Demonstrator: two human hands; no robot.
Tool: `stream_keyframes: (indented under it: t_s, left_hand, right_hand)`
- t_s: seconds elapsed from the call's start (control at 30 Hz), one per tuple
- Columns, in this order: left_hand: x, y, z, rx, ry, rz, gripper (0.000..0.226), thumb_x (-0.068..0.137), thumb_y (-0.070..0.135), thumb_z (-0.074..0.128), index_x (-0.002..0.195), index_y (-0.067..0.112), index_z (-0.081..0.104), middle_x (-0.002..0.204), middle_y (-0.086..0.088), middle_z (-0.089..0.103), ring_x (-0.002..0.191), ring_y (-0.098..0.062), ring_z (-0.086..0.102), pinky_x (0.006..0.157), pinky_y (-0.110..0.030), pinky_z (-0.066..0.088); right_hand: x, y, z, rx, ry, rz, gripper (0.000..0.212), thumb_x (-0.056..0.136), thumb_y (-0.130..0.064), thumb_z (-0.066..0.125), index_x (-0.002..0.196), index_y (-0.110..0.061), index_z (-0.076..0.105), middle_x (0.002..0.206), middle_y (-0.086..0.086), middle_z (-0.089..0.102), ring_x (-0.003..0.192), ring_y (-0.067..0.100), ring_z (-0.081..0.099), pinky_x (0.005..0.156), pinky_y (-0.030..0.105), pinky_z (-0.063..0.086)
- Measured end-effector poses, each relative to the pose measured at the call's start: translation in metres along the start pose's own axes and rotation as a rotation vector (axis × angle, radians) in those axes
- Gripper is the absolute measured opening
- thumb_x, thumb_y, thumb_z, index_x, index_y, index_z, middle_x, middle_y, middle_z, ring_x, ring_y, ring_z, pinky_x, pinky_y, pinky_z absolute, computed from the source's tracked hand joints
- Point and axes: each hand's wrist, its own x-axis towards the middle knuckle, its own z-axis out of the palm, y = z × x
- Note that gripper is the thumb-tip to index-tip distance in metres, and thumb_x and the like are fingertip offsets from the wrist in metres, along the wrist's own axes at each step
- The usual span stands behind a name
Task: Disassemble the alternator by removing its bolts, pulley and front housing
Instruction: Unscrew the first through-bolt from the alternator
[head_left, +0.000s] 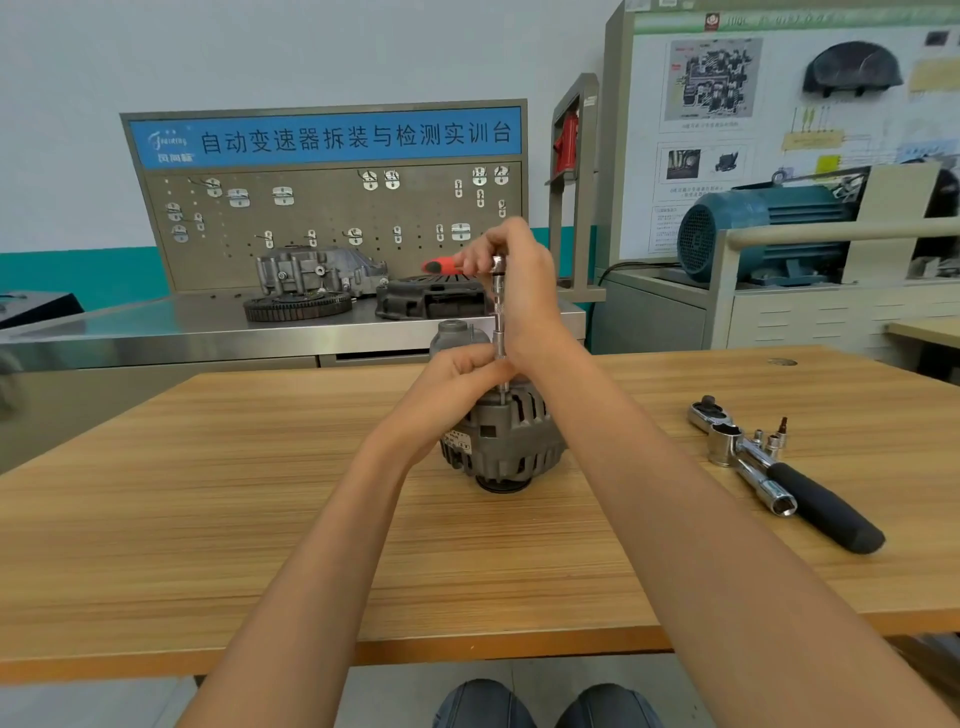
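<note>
Head view: alternator (506, 441) stands mid-table (208, 493). Right hand (519, 280) grips the ratchet (452, 266) atop an upright extension (500, 322); left hand (462, 382) pinches its lower end. Spare wrenches (779, 467) lie at 3 o'clock.

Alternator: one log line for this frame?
alternator upright on table | right hand grips ratchet | left hand pinches extension | bolt unseen

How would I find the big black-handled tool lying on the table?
Look at the wooden table, right of the grey alternator. The ratchet wrench lies there among small loose sockets; it alone has a long black grip pointing toward the table's near edge.
</note>
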Motion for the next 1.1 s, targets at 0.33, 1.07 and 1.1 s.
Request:
stream_keyframes:
  t_s: [0.33,1.07,1.1]
  left_hand:
    - [-0.001,-0.007,-0.002,0.063,0.075,-0.012,0.054,0.091,0.001,0.048,0.044,0.027,0.058,0.045,0.012,0.053,0.044,0.000,0.047,0.044,-0.013,0.036]
    - [0.001,-0.005,-0.002,0.006,0.017,0.004,0.019,0.092,0.028,0.057,0.086,0.030,0.075,0.084,0.004,0.074,0.079,-0.010,0.068,0.073,-0.025,0.053]
    - [0.001,-0.005,-0.003,0.007,0.013,0.009,0.018,0.092,0.029,0.057,0.088,0.028,0.075,0.086,0.002,0.074,0.080,-0.011,0.068,0.075,-0.027,0.053]
  right_hand:
    - [-0.013,0.018,0.008,-0.832,0.289,-0.557,0.017,0.086,-0.010,0.048,0.070,-0.008,0.053,0.072,-0.001,0.045,0.074,0.017,0.043,0.073,0.034,0.040]
    - [-0.003,-0.002,0.002,-0.087,-0.003,-0.012,0.038,0.087,-0.006,0.039,0.050,-0.012,0.043,0.061,0.005,0.052,0.071,0.012,0.056,0.074,0.017,0.043]
    - [-0.002,-0.003,0.000,-0.002,-0.023,0.031,0.038,0.087,-0.006,0.038,0.049,-0.012,0.044,0.062,0.005,0.056,0.077,0.014,0.061,0.083,0.024,0.045]
